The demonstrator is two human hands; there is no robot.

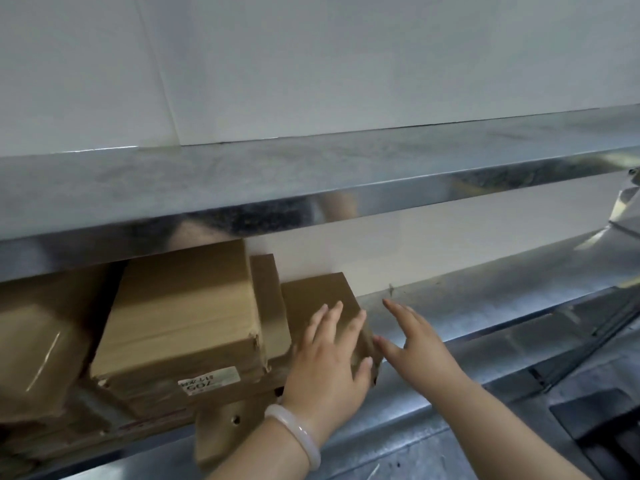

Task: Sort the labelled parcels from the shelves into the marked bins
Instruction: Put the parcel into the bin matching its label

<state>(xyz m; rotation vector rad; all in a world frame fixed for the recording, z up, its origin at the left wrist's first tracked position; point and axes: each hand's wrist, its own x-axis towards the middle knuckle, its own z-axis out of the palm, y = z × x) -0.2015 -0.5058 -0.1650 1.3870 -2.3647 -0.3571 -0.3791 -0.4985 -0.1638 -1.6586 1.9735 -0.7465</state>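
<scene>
A small brown cardboard parcel (320, 299) lies on the lower metal shelf (485, 306), at the right end of a row of boxes. My left hand (329, 362), with a pale bangle on the wrist, rests flat on the parcel's top with fingers spread. My right hand (415, 344) is open just to the parcel's right, its fingertips near the box's right edge, touching or almost touching. To the left sits a larger brown parcel (183, 306) with a white label reading 705 (207, 379) on its front.
A thin upright carton (270, 306) stands between the two parcels. More cardboard boxes (41, 341) fill the shelf's left end. The upper metal shelf (311, 174) overhangs close above. A cardboard piece (221, 434) hangs at the shelf front. Bare shelf stretches to the right.
</scene>
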